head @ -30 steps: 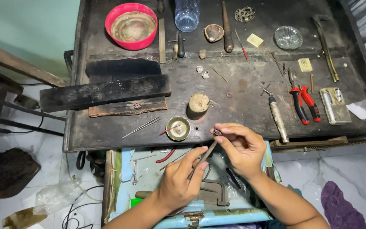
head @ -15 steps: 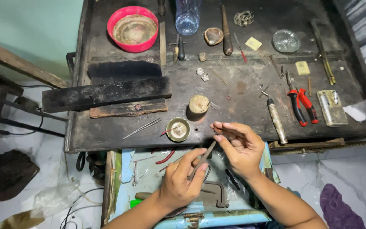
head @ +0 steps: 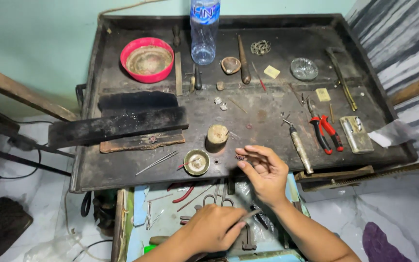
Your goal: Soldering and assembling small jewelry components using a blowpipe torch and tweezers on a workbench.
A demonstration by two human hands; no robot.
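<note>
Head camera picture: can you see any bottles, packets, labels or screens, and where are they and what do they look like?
Clear plastic bottle: upright at the back middle of the black metal bench, with a blue label band with white lettering near its top.
Flat silver metal case: lying at the bench's right side, beside the red-handled pliers; rectangular, no label readable.
No screens or signs.

The right hand point(head: 265, 173) pinches a small ornament point(head: 240, 157) above the workbench point(head: 267, 123); the left hand point(head: 212, 227) grips a thin tool point(head: 249, 215).
</note>
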